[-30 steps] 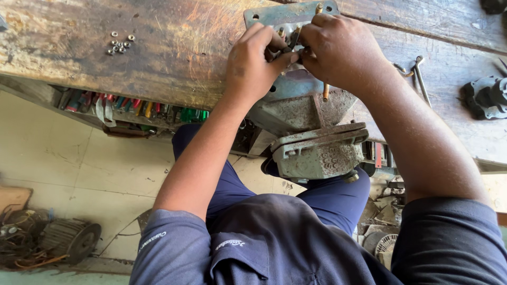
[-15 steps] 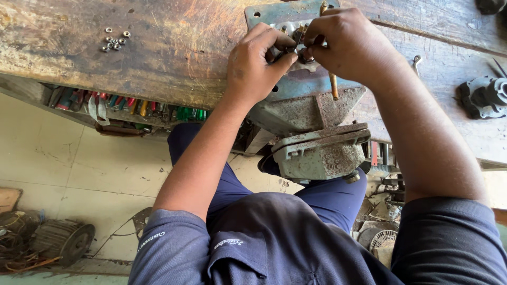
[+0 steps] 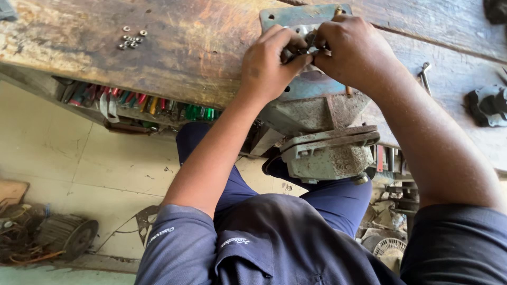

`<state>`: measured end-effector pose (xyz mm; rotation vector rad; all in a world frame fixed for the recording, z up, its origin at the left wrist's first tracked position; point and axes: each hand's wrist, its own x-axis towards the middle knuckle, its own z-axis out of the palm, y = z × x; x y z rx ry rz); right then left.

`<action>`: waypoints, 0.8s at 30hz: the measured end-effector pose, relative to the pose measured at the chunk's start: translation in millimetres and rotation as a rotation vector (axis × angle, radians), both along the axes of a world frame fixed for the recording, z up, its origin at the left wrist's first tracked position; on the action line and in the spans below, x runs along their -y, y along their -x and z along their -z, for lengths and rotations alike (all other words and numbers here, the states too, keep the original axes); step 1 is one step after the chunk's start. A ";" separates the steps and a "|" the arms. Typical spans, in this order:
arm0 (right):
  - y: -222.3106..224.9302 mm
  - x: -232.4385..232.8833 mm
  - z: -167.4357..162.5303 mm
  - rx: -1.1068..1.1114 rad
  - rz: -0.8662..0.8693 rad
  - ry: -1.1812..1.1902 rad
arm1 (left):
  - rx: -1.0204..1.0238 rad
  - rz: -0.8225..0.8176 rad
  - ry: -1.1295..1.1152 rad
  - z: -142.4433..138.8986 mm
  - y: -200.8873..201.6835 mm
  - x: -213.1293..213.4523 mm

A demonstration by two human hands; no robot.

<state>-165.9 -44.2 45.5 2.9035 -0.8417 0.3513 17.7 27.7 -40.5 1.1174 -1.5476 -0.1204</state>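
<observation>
Fingers of the left hand [image 3: 269,66] were pinched together on a small dark metal part [image 3: 305,47] at the top of a bench vise [image 3: 322,132], and the right hand [image 3: 355,50] closed on the same part from the other side, so that the two hands met fingertip to fingertip over it. The part was mostly hidden by the fingers; only a glint of dull steel showed between them, and its shape could not be told. A thin wooden-coloured rod [image 3: 347,91] showed below the right palm, and its upper end peeked out above the knuckles. The vise was grey-green, rusted and chipped, bolted by a plate to the edge of a worn wooden workbench [image 3: 174,47], its jaw body overhanging the person's lap. Well to the left on the bench lay a small cluster of nuts and washers [image 3: 131,39]. Under the bench edge a row of screwdrivers with coloured handles [image 3: 142,103] hung in a rack. To the right lay a spanner [image 3: 424,74] and a dark cast part [image 3: 488,104].
</observation>
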 end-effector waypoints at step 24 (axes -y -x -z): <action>-19.9 -13.2 -1.7 -0.277 0.178 0.112 | -0.051 0.024 -0.040 4.9 -3.7 -1.0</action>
